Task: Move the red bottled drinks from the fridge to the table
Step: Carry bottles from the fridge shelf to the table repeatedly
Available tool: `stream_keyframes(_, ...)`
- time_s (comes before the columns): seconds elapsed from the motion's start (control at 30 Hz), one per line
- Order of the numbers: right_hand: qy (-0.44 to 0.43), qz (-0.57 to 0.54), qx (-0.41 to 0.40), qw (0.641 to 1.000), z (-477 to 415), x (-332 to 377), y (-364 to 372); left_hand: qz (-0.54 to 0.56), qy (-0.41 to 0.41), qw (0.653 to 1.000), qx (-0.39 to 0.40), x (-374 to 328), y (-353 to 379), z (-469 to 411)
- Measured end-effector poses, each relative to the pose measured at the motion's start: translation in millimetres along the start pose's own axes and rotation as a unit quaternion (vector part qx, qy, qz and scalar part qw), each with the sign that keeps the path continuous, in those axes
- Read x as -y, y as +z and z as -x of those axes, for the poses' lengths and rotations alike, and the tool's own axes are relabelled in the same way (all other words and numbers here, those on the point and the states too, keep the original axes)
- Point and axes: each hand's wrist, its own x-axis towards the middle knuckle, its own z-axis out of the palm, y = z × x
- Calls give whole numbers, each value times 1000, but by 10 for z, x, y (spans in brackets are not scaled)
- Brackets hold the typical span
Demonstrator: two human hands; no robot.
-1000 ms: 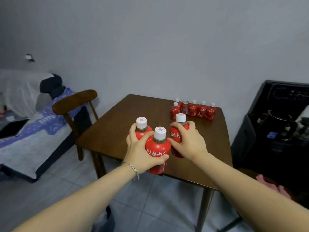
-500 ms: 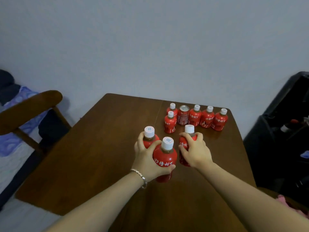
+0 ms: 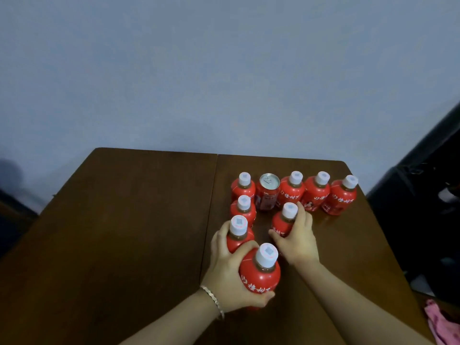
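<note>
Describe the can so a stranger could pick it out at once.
On the brown table, find the row of red bottles along the far edge. The can stands second from the left there. It alone has a flat silver top; its neighbours have white caps.

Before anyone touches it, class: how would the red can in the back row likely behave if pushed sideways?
The red can stands upright, tight between two bottles, so it would probably knock them rather than slide freely. Its cylindrical body would likely roll if tipped. The lid looks sealed, so probably full and weighty.
</note>
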Motion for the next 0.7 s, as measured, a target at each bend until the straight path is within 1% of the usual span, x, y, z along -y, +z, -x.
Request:
stream_keyframes(0.1, -20, -43, -22, 999, -282, 9, 128, 14, 31, 999, -12, 104, 51, -176)
stream_keyframes(0.2, -29, -30, 8, 999, -420, -34, 232, 18, 7, 1000, 11, 166, 135, -230)
stream_keyframes(0.3, -35, -12, 77, 996, -443, -53, 264, 20, -6, 1000, 6, 202, 216, -249)
stream_keyframes(0.4, 13, -30, 186, 982, -492, -30, 165, 3, -16, 1000, 3, 180, 302, -283)
stream_keyframes(0.43, 23, -6, 205, 979, -511, -6, 84, 1, -15, 1000, -2, 169, 324, -299)
stream_keyframes(0.5, 31, 39, 210, 976, -514, 39, -170, -2, -7, 1000, -17, 135, 410, -347)
stream_keyframes(0.57, 28, 8, 229, 973, -414, 85, -418, -9, -10, 1000, -24, 72, 522, -405)
stream_keyframes(0.6, 28, -7, 257, 966, -316, 91, -534, -10, -16, 1000, -24, 5, 598, -441)
stream_keyframes(0.63, 25, 5, 288, 957, -208, 94, -614, -10, -32, 999, -21, -64, 680, -480)
stream_keyframes(0.67, 16, 42, 305, 951, -123, 61, -663, -10, -52, 998, -16, -148, 766, -520)
stream_keyframes(0.7, 5, 86, 299, 950, -72, 6, -698, -8, -69, 997, -16, -239, 858, -559)
